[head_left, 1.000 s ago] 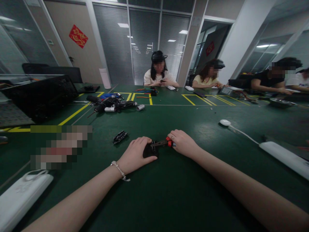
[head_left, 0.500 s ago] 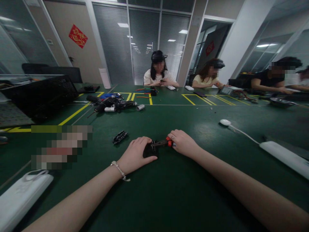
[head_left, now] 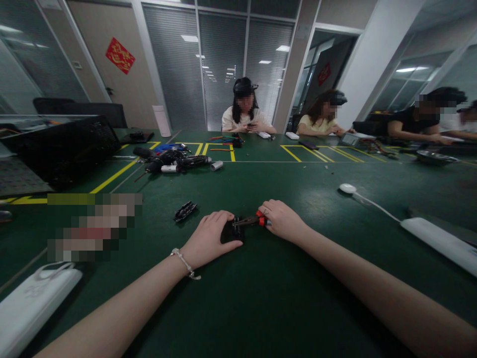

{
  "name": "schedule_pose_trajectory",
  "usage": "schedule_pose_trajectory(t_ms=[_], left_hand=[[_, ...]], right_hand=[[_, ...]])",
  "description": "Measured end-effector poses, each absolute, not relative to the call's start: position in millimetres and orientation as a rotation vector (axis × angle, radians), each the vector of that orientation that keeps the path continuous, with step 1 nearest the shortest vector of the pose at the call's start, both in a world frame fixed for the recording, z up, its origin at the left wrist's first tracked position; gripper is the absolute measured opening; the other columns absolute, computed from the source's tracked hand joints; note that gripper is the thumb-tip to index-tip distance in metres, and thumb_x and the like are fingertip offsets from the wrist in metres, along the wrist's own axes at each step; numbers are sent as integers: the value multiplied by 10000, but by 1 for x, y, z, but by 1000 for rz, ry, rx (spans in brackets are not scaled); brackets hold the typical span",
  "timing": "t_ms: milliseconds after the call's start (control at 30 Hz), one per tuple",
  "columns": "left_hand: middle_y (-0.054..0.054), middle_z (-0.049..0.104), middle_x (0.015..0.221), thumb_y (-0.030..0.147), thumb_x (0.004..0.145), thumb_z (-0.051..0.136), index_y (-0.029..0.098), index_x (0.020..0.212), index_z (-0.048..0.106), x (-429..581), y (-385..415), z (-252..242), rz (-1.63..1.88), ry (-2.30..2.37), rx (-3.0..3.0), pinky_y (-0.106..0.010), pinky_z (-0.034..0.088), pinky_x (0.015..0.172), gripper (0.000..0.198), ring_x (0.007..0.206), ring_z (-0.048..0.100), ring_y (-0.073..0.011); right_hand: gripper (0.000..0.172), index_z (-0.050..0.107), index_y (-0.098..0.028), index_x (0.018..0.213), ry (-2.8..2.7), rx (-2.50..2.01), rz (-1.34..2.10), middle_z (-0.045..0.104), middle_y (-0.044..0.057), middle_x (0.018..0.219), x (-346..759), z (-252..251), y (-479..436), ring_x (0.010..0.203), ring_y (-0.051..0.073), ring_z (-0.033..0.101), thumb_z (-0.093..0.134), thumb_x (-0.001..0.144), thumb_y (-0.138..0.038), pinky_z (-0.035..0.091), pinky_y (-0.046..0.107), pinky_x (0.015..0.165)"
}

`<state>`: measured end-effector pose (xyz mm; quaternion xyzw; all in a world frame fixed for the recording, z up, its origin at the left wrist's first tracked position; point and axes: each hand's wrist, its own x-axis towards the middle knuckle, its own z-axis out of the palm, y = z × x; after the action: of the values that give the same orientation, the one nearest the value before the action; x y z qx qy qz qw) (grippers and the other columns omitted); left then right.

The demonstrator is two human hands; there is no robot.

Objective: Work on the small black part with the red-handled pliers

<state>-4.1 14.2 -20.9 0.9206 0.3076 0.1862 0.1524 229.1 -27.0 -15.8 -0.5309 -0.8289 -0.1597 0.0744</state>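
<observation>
Dim indoor light, wide-angle view.
Ceiling panels (head_left: 190, 39) cast a soft sheen on the green table (head_left: 313, 199); edges bow, forearms blur.

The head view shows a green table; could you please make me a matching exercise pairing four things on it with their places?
1 red-handled pliers
2 black block
3 loose black clip
4 white round device

A under the left hand
B on a white cable, far right
C in the right hand
D alone, left of both hands

Pairs: 1-C, 2-A, 3-D, 4-B
</observation>
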Motion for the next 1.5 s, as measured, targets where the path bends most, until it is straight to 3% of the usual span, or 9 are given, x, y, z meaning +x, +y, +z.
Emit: schedule_pose_trajectory(t_ms=[1500], left_hand=[[-37,498,1081,539,701,546,225,1086,425,-4,14,-21,525,889,2651,-382,350,865,512,998,463,-235]], right_hand=[[248,533,-119,905,-2476,-1595,-495,531,73,837,230,-18,-25,734,176,445,537,658,-141,356,291,667]])
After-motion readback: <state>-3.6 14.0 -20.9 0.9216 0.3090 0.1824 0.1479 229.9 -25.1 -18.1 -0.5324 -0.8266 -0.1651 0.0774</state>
